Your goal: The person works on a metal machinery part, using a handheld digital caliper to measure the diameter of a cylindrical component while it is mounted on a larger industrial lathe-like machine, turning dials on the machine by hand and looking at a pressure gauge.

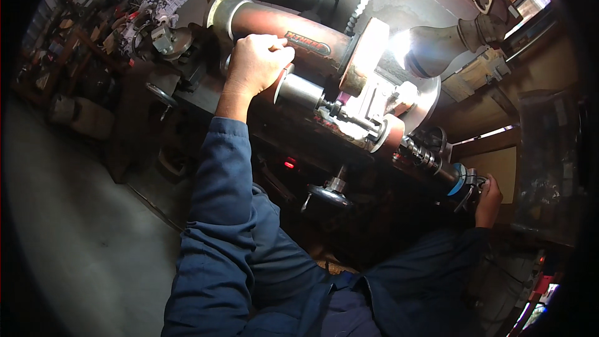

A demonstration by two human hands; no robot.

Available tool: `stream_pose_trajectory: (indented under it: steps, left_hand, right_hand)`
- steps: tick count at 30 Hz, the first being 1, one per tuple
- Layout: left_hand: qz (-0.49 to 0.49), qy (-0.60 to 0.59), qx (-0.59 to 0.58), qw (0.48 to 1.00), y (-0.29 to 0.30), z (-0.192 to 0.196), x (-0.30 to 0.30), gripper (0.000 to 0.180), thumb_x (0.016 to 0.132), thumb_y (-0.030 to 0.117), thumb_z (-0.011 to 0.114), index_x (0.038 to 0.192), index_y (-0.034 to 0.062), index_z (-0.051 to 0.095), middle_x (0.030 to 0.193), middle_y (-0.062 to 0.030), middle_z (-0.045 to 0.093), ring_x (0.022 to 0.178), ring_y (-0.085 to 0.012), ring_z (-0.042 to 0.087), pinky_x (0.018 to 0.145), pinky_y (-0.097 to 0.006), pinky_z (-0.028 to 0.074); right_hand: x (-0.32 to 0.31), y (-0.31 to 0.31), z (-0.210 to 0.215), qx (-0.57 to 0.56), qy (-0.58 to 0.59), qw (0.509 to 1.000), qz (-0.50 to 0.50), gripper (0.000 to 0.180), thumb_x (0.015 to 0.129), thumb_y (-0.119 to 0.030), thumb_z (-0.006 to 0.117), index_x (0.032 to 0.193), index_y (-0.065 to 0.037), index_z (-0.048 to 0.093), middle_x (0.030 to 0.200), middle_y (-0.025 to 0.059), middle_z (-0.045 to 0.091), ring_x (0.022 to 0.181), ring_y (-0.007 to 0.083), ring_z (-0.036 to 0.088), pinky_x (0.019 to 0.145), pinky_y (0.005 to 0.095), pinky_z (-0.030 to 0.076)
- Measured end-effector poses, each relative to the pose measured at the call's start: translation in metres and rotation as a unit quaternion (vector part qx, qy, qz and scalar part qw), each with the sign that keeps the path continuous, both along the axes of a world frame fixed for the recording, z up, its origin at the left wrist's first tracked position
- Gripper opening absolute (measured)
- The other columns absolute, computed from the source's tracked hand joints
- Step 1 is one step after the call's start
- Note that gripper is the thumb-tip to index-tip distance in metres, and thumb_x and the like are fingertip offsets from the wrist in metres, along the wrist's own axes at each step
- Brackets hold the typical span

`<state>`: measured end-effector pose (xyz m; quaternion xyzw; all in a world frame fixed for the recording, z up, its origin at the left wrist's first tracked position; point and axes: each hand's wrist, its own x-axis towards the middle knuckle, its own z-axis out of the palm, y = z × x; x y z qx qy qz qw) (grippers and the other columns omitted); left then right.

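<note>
My left hand (259, 65) is closed like a fist at the left part of a red-brown grinding machine (265, 22), just beside a silver cylinder (302, 92). What its fingers hold is hidden behind the hand. A slim metal shaft (352, 117) runs from that cylinder to a reddish round housing (390, 134). Low on the right, my right hand (488, 203) has its fingers around a metal handle (472, 182) at the end of a dark spindle with a blue band (460, 179). A thick pale grinding wheel or guard (367, 56) rises behind the shaft.
A bright work lamp (430, 50) shines onto the shaft from the right. Below the machine sticks out a chrome handwheel (331, 195). Metal parts (156, 15) clutter the far left, above a grey floor (81, 224). A ribbed hose (365, 3) hangs behind.
</note>
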<state>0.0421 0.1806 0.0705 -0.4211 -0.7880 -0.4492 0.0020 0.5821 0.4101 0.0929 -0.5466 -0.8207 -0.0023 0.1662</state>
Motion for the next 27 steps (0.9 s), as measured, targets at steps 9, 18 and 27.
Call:
stream_pose_trajectory:
  steps: [9,18,27]
  left_hand:
    - [-0.015,-0.064,0.080,0.995,0.008,-0.003,0.001,0.028,0.076,0.019,0.069,0.091,-0.0045,0.071,0.093,-0.0192,0.071,0.087,-0.0249,0.071,0.080,-0.032,0.054]
    - [0.058,-0.032,0.086,0.994,0.007,0.015,0.021,0.025,0.085,0.013,0.067,0.103,-0.0040,0.069,0.076,-0.0131,0.071,0.065,-0.0152,0.068,0.064,-0.028,0.053]
    - [0.158,0.120,0.313,0.929,-0.031,0.013,0.032,0.017,0.092,0.011,0.058,0.099,-0.0025,0.067,0.109,-0.0118,0.070,0.097,-0.0240,0.066,0.085,-0.034,0.050]
  right_hand:
    - [0.008,0.027,0.004,-0.029,-0.109,0.994,-0.005,0.032,0.096,-0.020,0.044,0.112,0.001,0.063,0.107,0.0238,0.065,0.103,0.0398,0.061,0.086,0.0452,0.048]
    - [0.012,0.007,-0.025,0.109,0.028,0.993,-0.020,0.031,0.099,-0.019,0.044,0.118,-0.001,0.061,0.113,0.0208,0.064,0.105,0.0376,0.061,0.088,0.0420,0.049]
    - [-0.012,-0.039,-0.022,0.152,0.177,0.972,-0.013,0.045,0.100,-0.024,0.046,0.136,0.002,0.043,0.134,0.0238,0.049,0.116,0.0383,0.054,0.098,0.0412,0.043]
